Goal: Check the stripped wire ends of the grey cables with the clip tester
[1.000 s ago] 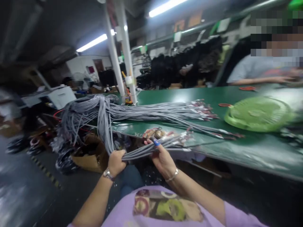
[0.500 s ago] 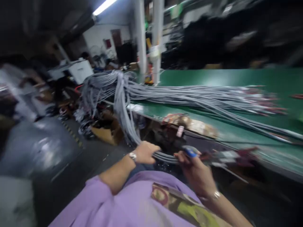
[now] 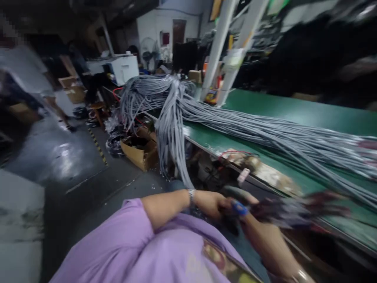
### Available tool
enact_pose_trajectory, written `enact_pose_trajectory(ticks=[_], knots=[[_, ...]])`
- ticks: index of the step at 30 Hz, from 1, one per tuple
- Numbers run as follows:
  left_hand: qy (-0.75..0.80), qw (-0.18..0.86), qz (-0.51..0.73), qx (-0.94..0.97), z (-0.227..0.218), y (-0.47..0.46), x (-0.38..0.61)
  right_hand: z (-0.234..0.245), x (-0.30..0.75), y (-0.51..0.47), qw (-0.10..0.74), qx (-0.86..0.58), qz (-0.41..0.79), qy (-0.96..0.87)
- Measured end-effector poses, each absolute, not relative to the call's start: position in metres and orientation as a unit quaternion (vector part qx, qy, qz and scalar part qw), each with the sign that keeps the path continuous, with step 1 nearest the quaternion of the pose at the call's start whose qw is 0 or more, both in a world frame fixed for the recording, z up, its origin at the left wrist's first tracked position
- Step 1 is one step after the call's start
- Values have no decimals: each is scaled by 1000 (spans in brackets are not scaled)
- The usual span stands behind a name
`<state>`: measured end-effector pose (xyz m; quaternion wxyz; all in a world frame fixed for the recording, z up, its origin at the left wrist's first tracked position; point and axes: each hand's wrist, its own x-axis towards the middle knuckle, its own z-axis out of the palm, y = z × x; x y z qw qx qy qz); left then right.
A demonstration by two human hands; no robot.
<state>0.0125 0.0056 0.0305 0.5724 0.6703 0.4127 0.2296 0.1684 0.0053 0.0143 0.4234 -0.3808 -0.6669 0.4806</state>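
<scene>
A thick bundle of grey cables [image 3: 235,125] lies along the green table [image 3: 309,112] and hangs over its near edge. My left hand [image 3: 210,203], with a watch at the wrist, is closed around a smaller bunch of grey cables [image 3: 172,137] that drops from the table. My right hand [image 3: 244,206], a blue tip on one finger, grips the same bunch further along, where blurred red-ended connectors [image 3: 294,208] stick out to the right. Both hands sit close together over my lap, just below the table's edge.
An open cardboard box [image 3: 138,151] stands on the floor beside the table. White posts [image 3: 218,51] rise from the table's far side. A person [image 3: 26,78] walks at the far left on the grey floor. A white machine [image 3: 122,68] stands at the back.
My view has swung to the left. Both hands have drawn the cable bunch down and closer together in my lap. The green fan and the person across the table have left the view.
</scene>
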Motion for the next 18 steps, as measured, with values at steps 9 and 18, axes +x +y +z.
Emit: enact_pose_trajectory(ticks=[9, 18], knots=[[527, 567, 335, 538, -24, -8, -44, -7, 146, 9, 395, -371, 515, -664], [500, 546, 333, 584, -19, -4, -28, 8, 129, 28, 426, -393, 397, -712]])
